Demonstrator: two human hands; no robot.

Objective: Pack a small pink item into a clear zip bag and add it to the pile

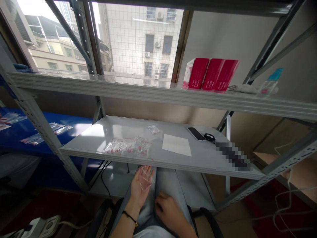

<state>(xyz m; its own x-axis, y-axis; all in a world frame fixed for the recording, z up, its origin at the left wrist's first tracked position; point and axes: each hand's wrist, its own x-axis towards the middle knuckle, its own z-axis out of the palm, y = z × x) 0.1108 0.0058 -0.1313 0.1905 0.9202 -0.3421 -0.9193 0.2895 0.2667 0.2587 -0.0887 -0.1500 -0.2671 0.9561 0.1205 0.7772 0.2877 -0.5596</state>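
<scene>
My left hand (141, 185) is palm up over my lap, just below the shelf's front edge. A small clear zip bag (145, 181) lies across its palm and fingers, with something pinkish showing in or through it. On my thigh rests my right hand (166, 207), its fingers curled in and nothing visible in them. Above my left hand, several clear zip bags (127, 146) with small red bits inside lie in an overlapping row on the grey shelf (153, 159). Farther back is another clear bag (154, 129).
A white paper sheet (176, 144), a phone (196, 134) and a round black object (209, 137) lie on the right. The upper shelf (148, 91) bears red boxes (213, 74) and a blue-topped bottle (269, 82). More bags (46, 134) lie on the blue table (79, 132).
</scene>
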